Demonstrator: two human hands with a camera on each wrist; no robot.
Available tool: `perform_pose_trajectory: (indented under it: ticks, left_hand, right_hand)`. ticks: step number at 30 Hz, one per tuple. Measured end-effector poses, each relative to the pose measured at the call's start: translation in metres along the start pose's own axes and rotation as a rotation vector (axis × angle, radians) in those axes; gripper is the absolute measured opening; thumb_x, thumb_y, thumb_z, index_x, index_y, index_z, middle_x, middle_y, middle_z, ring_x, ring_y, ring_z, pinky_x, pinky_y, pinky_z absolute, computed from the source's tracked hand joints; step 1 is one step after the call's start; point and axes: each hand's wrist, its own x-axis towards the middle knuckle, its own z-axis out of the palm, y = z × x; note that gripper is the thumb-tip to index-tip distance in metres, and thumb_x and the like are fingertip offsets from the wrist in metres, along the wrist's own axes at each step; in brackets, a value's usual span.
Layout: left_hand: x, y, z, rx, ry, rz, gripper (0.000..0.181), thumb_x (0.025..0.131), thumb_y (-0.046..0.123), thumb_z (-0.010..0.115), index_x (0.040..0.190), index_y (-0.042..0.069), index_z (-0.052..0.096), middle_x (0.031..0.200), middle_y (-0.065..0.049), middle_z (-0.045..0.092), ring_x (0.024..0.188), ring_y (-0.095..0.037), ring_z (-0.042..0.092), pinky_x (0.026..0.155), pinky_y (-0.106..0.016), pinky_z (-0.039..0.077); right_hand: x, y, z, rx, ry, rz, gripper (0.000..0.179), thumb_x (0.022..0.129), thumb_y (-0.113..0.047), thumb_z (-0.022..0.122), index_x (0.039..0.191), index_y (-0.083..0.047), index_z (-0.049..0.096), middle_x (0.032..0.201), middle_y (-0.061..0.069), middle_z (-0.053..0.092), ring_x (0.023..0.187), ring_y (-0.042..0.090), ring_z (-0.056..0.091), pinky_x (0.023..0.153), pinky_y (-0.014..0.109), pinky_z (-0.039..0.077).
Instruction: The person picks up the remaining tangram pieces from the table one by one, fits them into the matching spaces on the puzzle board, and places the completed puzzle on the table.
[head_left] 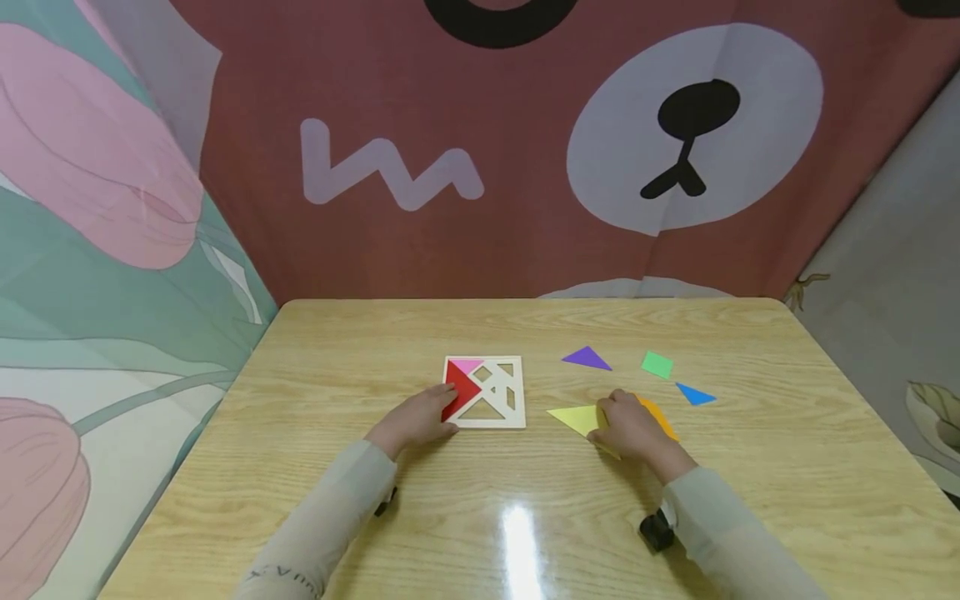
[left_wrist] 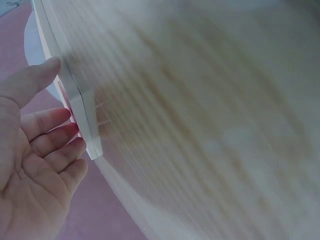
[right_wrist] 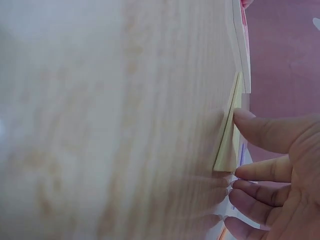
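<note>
A white tangram tray (head_left: 522,408) lies on the table, with a red triangle (head_left: 459,385) and a pink piece (head_left: 468,365) in its cutouts. My left hand (head_left: 420,418) holds the tray's left side, fingertips over the red triangle's edge and thumb at the near corner. In the left wrist view the fingers bend toward the tray's side (left_wrist: 86,112). To the right of the tray, my right hand (head_left: 636,427) pinches a yellow triangle (head_left: 576,417) between thumb and fingers, low over the tabletop. The hand partly covers an orange piece (head_left: 658,417) behind it.
Beyond the right hand lie a purple triangle (head_left: 588,358), a green square (head_left: 657,364) and a blue triangle (head_left: 695,394). The wooden table (head_left: 360,333) ends at a patterned cloth (head_left: 525,233) along its back edge. Several tray cutouts hold no piece.
</note>
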Motion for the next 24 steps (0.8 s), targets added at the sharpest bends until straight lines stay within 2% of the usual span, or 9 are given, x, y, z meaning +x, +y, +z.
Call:
perform_pose_trajectory:
  ticks: [11,17,24]
  left_hand:
    - [0.002,0.004,-0.005,-0.023,-0.011,-0.009,0.058,0.079,0.025,0.061,0.126,-0.003,0.042,0.13,-0.015,0.038,0.121,-0.027,0.032,0.099,-0.035,0.026]
    - [0.004,0.005,-0.005,-0.026,0.002,-0.003,0.057,0.078,0.024,0.061,0.124,-0.004,0.043,0.129,-0.016,0.038,0.12,-0.028,0.033,0.098,-0.035,0.027]
    - [0.005,0.004,-0.001,-0.04,0.009,0.0,0.056,0.077,0.021,0.062,0.122,-0.006,0.044,0.127,-0.018,0.04,0.118,-0.029,0.034,0.098,-0.034,0.028]
  right_hand:
    - [0.006,0.001,-0.002,0.075,0.016,0.05,0.054,0.065,-0.023,0.074,0.102,0.01,0.053,0.089,0.016,0.049,0.08,0.029,0.046,0.07,0.04,0.043]
    - [0.011,0.002,-0.001,0.175,-0.005,0.087,0.05,0.063,-0.017,0.076,0.098,0.008,0.05,0.081,0.011,0.044,0.072,0.024,0.041,0.063,0.034,0.04]
    - [0.012,0.002,0.001,0.301,-0.003,0.069,0.046,0.063,-0.007,0.075,0.093,0.007,0.043,0.077,0.01,0.041,0.068,0.022,0.039,0.058,0.031,0.036]
